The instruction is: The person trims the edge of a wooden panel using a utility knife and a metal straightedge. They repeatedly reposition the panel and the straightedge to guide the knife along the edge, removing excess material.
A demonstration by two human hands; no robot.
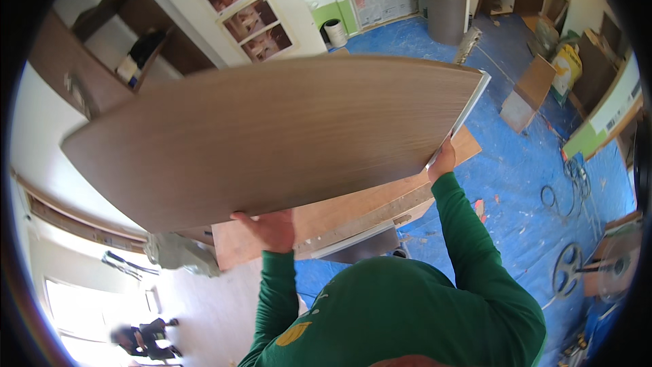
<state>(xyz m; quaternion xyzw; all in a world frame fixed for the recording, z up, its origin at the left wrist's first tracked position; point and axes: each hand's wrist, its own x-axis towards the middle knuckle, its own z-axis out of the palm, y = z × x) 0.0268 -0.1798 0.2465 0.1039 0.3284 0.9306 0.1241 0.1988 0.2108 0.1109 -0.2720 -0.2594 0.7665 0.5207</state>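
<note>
A large brown wood-grain panel (285,136) is held up in front of me, tilted, with its right end higher than its left. Along its right end runs a white edge strip (468,105). My left hand (272,230) grips the panel's lower edge near the middle, its fingers hidden behind the board. At the lower right corner my right hand (443,160) is closed around the edge beside the white strip. Below the panel lies a lighter wooden board (326,221), partly covered by it.
Blue sheeting (523,204) covers the floor, with coiled cable (577,180) and a standing fan (569,270) at right. A cardboard box (528,95) and a yellow bag (567,68) stand at the far right. Brown cabinets (102,34) rise at left. Another person (146,340) is at lower left.
</note>
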